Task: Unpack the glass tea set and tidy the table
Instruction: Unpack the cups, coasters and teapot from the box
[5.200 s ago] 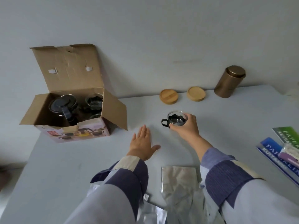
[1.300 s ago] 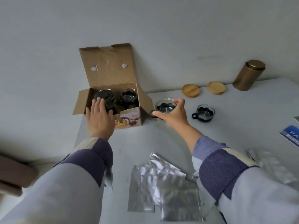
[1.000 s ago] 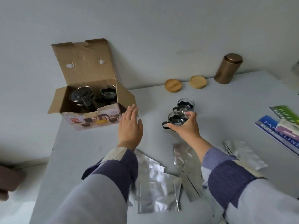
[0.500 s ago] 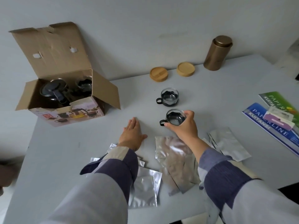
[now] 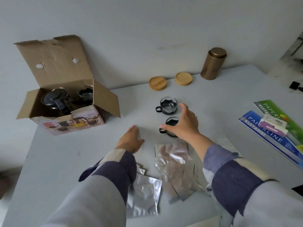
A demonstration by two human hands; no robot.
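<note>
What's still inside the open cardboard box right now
Inside the cardboard box a glass teapot with a dark lid and one glass cup show. Anything beneath them is hidden by the box walls.

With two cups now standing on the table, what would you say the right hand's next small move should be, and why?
Probably lift the right hand clear of the near cup and reach toward the cardboard box. Its fingers are spread open above the cup, which stands on the table just in front of the far cup, while the teapot and another cup are in the box.
</note>
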